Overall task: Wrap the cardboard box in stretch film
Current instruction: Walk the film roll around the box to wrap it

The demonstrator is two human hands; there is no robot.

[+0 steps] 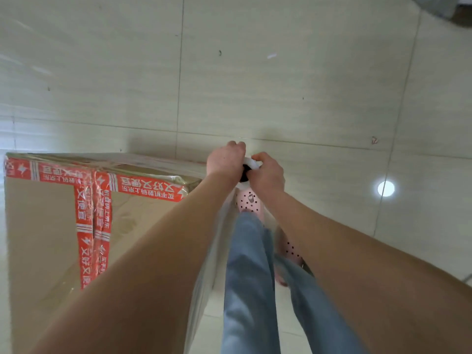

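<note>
Cardboard box [46, 226], banded with red printed tape [84, 226], stands on the tiled floor [281, 85] at the lower left of the head view, its top glossy under clear film. Just past its far right corner, the left grip [224, 160] and right grip [268, 175] both curl round a stretch film roll [251, 164], its dark core showing between them. A film sheet [203, 297] hangs along the box's right side, beside blue jeans [247, 277] and pink perforated clogs [246, 200].
</note>
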